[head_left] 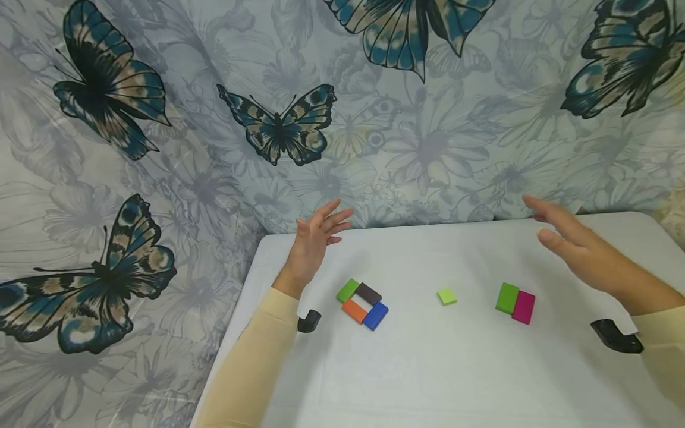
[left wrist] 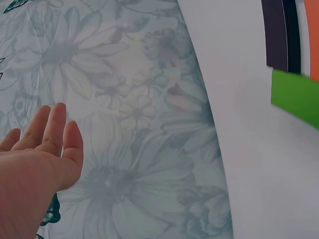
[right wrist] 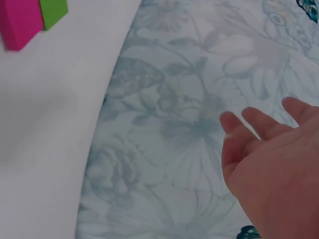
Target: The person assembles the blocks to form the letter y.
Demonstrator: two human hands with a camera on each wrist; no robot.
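Note:
My left hand is raised above the left part of the white table, fingers extended and spread, holding nothing. Below and right of it, a green block, a dark brown block, an orange block and a blue block lie in a ring around a small gap. My right hand hovers over the right side, fingers straight and nothing in it. To its lower left, a green block lies against a magenta block. Between the two groups sits a small lime-green square piece.
The white table has its far edge against a wall covering printed with flowers and butterflies. Black wrist-camera mounts show beside both forearms.

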